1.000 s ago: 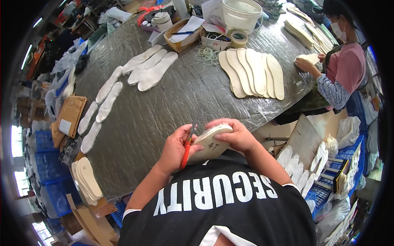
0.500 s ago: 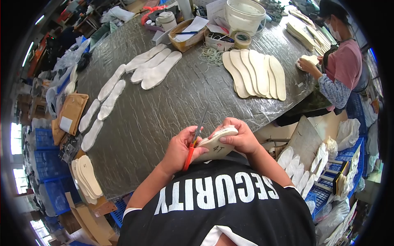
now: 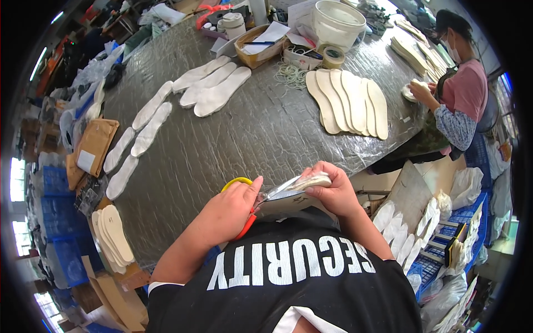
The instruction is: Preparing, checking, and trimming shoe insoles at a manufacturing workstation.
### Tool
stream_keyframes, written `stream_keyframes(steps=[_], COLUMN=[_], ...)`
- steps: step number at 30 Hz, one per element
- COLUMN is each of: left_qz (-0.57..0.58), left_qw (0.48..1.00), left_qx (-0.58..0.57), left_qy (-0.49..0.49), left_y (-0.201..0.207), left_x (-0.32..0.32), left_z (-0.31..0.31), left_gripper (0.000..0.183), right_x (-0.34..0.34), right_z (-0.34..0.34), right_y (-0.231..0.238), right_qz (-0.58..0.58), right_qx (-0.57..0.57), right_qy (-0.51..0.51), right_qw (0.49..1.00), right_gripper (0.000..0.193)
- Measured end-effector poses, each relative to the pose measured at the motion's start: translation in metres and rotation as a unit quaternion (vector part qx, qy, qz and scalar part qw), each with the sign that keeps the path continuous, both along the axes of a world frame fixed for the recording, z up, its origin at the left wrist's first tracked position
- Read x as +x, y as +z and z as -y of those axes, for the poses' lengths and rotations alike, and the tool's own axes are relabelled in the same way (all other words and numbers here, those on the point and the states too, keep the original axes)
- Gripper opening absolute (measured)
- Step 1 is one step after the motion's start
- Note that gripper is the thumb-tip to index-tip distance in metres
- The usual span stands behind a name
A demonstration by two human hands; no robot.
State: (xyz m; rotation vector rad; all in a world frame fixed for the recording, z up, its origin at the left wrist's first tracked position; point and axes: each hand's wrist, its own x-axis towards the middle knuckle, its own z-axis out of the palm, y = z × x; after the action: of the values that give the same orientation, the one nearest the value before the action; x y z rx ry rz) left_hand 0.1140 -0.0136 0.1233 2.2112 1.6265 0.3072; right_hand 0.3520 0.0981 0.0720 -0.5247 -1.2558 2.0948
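My left hand (image 3: 229,210) grips a pair of scissors (image 3: 276,191) with a red and a yellow handle loop. The blades are spread and point right, against the white edge of a cream insole (image 3: 318,181). My right hand (image 3: 336,193) pinches that insole at its far end, thumb on the near side. The insole is seen nearly edge-on, just off the table's near edge, in front of my black shirt. Whether it is one thick insole or several layers, I cannot make out. The blades hide part of it.
On the dark table (image 3: 222,150) lie wrapped white insoles (image 3: 222,91) and a fan of cream insoles (image 3: 350,102). Beyond stand a basket (image 3: 258,50), a white bucket (image 3: 338,23) and tape (image 3: 333,56). A co-worker (image 3: 463,89) handles a pale piece at right. Blue crates (image 3: 438,266) stand lower right.
The scissors have swung from pointing away, with blades together, to pointing right, with blades spread at the insole. My left hand now grips their handles and has left the insole; the insole has tilted edge-on.
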Motion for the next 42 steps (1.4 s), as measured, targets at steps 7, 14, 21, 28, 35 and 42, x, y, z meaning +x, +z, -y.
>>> stream_keyframes(steps=[7, 14, 21, 28, 35, 42], left_qz=[0.032, 0.038, 0.019, 0.036, 0.023, 0.014], left_qw=[0.995, 0.985, 0.983, 0.988, 0.999, 0.999], left_qx=[-0.084, -0.155, -0.163, -0.121, -0.01, 0.029], left_qy=[-0.04, -0.066, -0.086, -0.093, -0.033, -0.026], left_y=[0.003, 0.0, 0.003, -0.009, -0.024, -0.017], left_x=[-0.006, -0.009, -0.009, -0.01, -0.003, -0.006], left_z=[0.0, 0.003, 0.004, 0.008, 0.017, 0.015], left_gripper=[0.055, 0.057, 0.048, 0.048, 0.063, 0.064], right_x=[0.001, -0.001, -0.002, -0.001, -0.004, -0.008], right_z=[0.003, 0.01, 0.017, 0.019, 0.021, 0.022], right_y=[0.003, 0.001, 0.002, -0.001, 0.009, 0.025], right_qz=[0.01, 0.005, 0.013, 0.02, 0.054, 0.072], right_qx=[0.011, 0.017, -0.021, -0.015, -0.039, -0.036], right_qy=[0.016, 0.017, 0.0, -0.011, -0.031, -0.023], right_qw=[1.0, 1.0, 1.0, 1.0, 0.997, 0.997], right_gripper=[0.021, 0.016, 0.019, 0.023, 0.022, 0.02])
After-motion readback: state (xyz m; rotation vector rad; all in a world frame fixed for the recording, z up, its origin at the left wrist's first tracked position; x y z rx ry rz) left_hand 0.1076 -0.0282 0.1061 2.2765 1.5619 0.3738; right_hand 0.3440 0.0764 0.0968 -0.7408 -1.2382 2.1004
